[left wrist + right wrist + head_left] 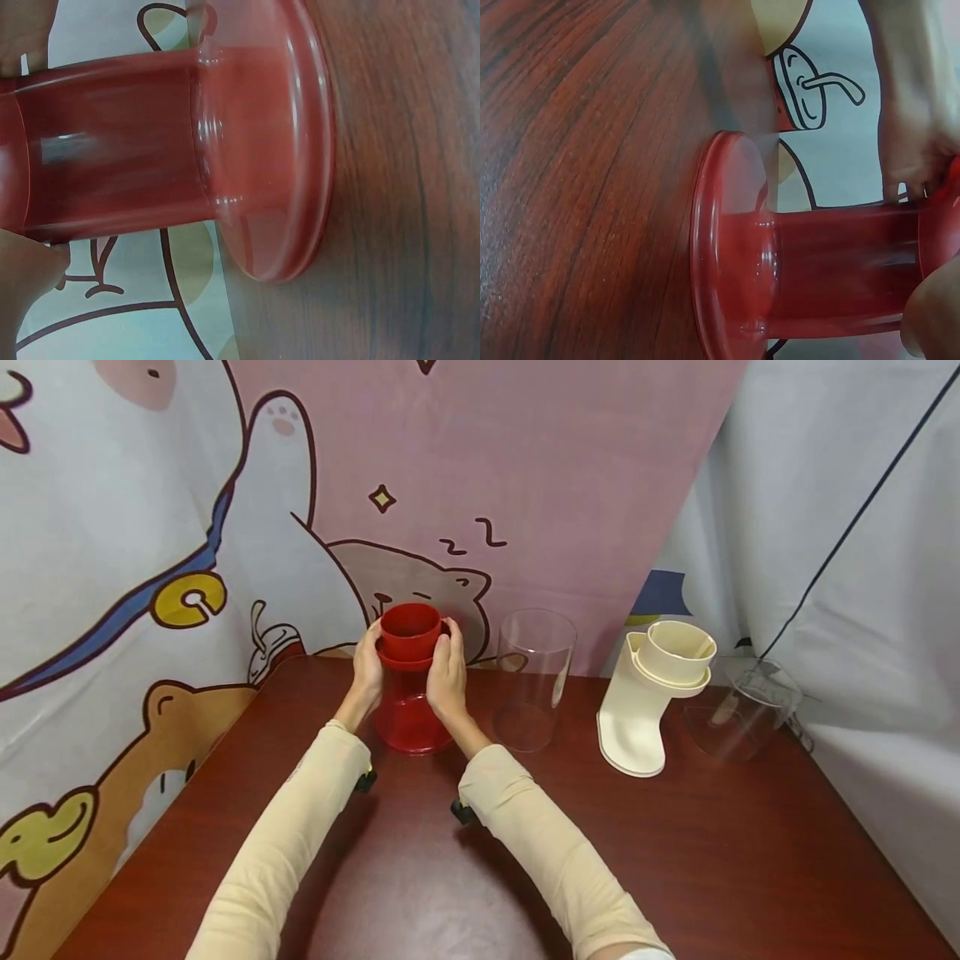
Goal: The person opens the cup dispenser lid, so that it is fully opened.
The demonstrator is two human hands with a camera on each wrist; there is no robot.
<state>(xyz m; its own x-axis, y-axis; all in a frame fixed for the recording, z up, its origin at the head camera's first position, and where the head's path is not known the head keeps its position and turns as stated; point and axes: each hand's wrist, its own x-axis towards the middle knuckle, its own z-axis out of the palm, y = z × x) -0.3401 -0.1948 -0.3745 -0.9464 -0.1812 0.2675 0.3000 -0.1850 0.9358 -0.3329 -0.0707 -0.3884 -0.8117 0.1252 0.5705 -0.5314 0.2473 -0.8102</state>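
Observation:
A red see-through container (pixel 405 720) stands on its wide foot at the back of the dark wooden table (pixel 675 860). A solid red cup-shaped piece (pixel 409 628) sits in its top. My left hand (pixel 367 664) grips the left side of that top piece, and my right hand (pixel 447 672) holds the right side, fingers pointing up along it. The left wrist view shows the container's body (pixel 135 142) and foot (pixel 296 142) close up, with my fingertips (pixel 26 281) at the rim. In the right wrist view the foot (pixel 720 247) rests on the table, with my right fingertips (pixel 930 315) by the top.
To the right of the red container stand a clear plastic cylinder (pixel 534 681), a cream plastic stand with a round funnel top (pixel 652 697), and a clear jug (pixel 742 710). Cartoon-printed cloth (pixel 225 527) hangs close behind the table.

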